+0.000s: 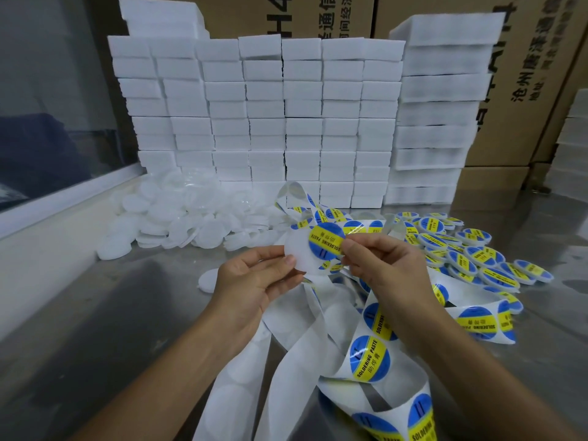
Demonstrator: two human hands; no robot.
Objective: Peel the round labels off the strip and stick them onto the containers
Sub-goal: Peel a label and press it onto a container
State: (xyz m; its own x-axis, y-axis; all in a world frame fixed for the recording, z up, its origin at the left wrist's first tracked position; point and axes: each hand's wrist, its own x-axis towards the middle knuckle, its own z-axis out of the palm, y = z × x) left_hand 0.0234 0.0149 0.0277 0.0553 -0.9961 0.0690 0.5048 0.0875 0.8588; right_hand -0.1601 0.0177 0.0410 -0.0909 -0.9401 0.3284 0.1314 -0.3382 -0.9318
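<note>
My left hand [254, 278] pinches a round white container [297, 254] by its lower left edge, held up above the table. A round blue and yellow label [326, 246] lies partly on the container's right side, and my right hand [378, 259] pinches the label's right edge. The white backing strip [372, 358] with more labels coils over the table below my hands, some of its spots bare. A pile of labelled containers [467, 249] lies to the right. Unlabelled white containers [191, 218] are heaped at the back left.
Stacks of white foam boxes [286, 122] form a wall at the back, with cardboard cartons [525, 90] behind them. The steel table [111, 313] shows at the left. One loose white container [208, 280] lies just left of my left hand.
</note>
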